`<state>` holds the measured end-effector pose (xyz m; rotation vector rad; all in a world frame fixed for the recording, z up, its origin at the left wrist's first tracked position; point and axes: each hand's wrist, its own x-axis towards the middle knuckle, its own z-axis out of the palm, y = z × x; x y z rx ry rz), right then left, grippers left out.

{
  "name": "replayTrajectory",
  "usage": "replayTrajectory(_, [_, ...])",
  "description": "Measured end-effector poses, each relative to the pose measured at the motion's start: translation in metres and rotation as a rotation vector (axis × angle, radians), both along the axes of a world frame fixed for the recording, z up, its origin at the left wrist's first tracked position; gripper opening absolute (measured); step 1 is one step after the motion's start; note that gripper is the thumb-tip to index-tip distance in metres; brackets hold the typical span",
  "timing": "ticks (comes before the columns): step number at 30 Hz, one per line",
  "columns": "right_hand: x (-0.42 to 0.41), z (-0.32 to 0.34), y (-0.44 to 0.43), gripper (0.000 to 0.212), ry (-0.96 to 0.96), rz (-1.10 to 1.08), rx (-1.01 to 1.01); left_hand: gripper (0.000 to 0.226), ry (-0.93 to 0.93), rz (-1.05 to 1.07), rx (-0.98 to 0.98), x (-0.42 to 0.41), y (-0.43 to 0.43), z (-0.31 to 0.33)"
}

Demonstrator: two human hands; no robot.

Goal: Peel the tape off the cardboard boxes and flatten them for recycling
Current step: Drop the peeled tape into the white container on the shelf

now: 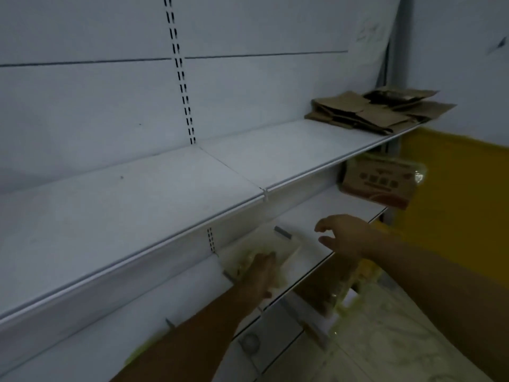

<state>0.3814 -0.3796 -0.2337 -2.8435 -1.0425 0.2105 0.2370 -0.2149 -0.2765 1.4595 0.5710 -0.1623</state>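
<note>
We've got both bare arms stretched forward. Our left hand (pixel 260 274) lies palm down, its fingers roughly straight and pointing away from us, though blur smears the tips. Our right hand (pixel 344 235) hovers to the right of those fingers and a little beyond them. Its own fingers are loosely curled, spread, aimed leftward, gripping nothing. The two hands are apart.
</note>
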Motion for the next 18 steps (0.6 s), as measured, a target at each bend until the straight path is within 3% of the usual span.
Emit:
replayTrajectory(5, [0.048, -0.065, -0.008, 0.038, 0.16, 0.046, 0.009, 0.056, 0.152, 0.366, -0.062, 0.055, 0.037, -0.028])
replayTrajectory(9, [0.07, -0.11, -0.011, 0.046, 0.245, 0.041, -0.05, 0.068, 0.166, 0.332, 0.165, 0.085, 0.073, -0.055])
replayTrajectory(14, [0.085, -0.148, -0.007, 0.041, 0.289, 0.028, -0.119, 0.015, 0.165, 0.356, 0.331, 0.105, 0.081, -0.092])
replayTrajectory(18, [0.076, -0.168, -0.006, 0.042, 0.306, 0.112, -0.128, 0.024, -0.006, 0.439, 0.483, 0.102, 0.064, -0.113])
